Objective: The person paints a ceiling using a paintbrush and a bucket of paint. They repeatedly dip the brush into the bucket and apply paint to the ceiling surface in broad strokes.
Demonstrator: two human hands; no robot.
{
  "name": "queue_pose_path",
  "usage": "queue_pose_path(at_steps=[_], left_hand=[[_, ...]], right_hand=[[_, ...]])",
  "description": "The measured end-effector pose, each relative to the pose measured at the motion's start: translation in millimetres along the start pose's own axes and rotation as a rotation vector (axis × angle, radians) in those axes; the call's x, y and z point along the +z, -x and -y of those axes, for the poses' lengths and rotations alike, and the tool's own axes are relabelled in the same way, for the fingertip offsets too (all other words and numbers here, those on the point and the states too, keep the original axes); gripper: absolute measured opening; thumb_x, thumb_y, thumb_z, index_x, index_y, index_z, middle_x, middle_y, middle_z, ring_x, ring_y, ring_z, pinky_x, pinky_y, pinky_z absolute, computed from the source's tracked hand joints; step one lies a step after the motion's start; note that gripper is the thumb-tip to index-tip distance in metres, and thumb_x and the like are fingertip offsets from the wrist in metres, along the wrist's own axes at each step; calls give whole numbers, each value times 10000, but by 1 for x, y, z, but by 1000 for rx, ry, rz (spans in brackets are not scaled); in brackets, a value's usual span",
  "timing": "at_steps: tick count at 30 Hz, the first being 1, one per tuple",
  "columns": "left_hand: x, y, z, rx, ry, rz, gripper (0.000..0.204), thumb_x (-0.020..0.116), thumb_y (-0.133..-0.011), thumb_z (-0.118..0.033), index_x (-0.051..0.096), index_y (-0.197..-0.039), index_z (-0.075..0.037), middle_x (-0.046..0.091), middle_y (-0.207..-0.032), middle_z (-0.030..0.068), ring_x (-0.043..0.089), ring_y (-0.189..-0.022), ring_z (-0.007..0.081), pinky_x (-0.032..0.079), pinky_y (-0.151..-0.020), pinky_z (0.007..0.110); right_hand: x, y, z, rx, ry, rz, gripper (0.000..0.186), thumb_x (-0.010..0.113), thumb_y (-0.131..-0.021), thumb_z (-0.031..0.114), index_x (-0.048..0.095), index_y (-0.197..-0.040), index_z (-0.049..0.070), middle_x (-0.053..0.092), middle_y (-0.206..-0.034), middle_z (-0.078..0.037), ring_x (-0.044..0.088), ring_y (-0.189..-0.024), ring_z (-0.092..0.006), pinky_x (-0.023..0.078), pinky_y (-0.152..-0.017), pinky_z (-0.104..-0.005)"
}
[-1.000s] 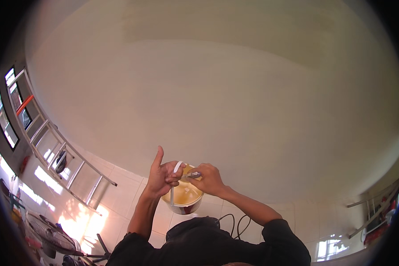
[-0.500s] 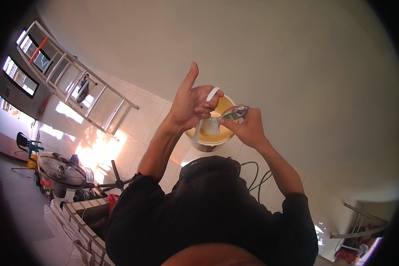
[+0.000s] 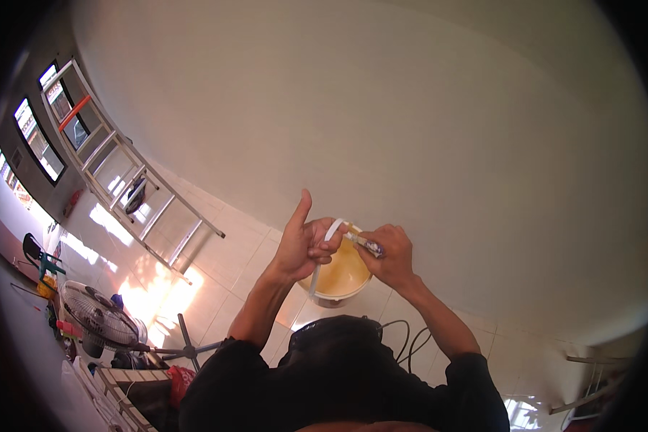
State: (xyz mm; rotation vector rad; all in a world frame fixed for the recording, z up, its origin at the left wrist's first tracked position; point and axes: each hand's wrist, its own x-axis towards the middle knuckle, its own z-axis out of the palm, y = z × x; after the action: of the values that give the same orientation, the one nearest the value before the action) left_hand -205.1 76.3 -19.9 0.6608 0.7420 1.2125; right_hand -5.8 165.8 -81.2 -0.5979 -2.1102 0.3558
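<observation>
A round bucket [image 3: 330, 294], yellowish inside, hangs or stands below my hands at the centre. Its white strap-like handle [image 3: 314, 281] loops over the curled fingers of my left hand [image 3: 301, 250], whose thumb sticks straight up. In the closed fingers of my right hand [image 3: 391, 258] is a short-handled tool [image 3: 371, 247], smeared whitish, over the bucket's far right rim. The tool's tip lies close to my left fingertips. Its working end is small and partly hidden, so I cannot tell its exact kind.
A pale wall [image 3: 439, 144] rises ahead, meeting the tiled floor [image 3: 223, 273]. An aluminium ladder [image 3: 147, 223] leans at the left, and a standing fan [image 3: 101, 313] is nearer me. Black cables [image 3: 407, 342] lie on the floor by my body. Metal legs [image 3: 590, 392] show at the lower right.
The tool has come up from inside the bucket to the far rim, beside my left fingers. My left hand keeps its hold on the handle. The whole scene sits lower in view.
</observation>
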Motion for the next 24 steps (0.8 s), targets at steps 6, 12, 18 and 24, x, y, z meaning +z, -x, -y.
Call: queue_pose_path(at_steps=[6, 12, 18, 24], left_hand=[[-1, -1, 0, -14, 16, -2, 986, 204, -900, -888, 610, -1041, -1, 395, -629, -62, 236, -456, 23, 195, -451, 186], [4, 1, 0, -37, 31, 18, 971, 208, -902, -887, 594, -1042, -7, 395, -631, -61, 233, -466, 24, 191, -456, 191], [10, 6, -1, -11, 22, -2, 928, 205, -917, -870, 583, -1011, -28, 384, -633, -72, 214, -474, 27, 173, -457, 200], [1, 3, 2, -21, 11, 31, 983, 201, -903, -885, 603, -1062, -2, 407, -654, -62, 245, -473, 18, 210, -456, 174]], right_hand=[[-2, 5, 16, 186, -134, 111, 174, 840, -738, 168, 757, -847, 62, 686, -738, -80, 658, -693, -245, 509, -659, -382], [-2, 2, 25, 532, -578, 371, 286, 854, -780, 225, 745, -868, -24, 737, -756, -68, 662, -677, -86, 516, -606, -278], [0, -2, 9, 304, -195, 223, 219, 834, -759, 234, 766, -842, 43, 694, -694, -101, 666, -630, -251, 514, -630, -384], [0, -8, -2, -57, 12, 41, 170, 837, -734, 229, 778, -854, 123, 646, -694, -71, 616, -643, -279, 470, -637, -414]])
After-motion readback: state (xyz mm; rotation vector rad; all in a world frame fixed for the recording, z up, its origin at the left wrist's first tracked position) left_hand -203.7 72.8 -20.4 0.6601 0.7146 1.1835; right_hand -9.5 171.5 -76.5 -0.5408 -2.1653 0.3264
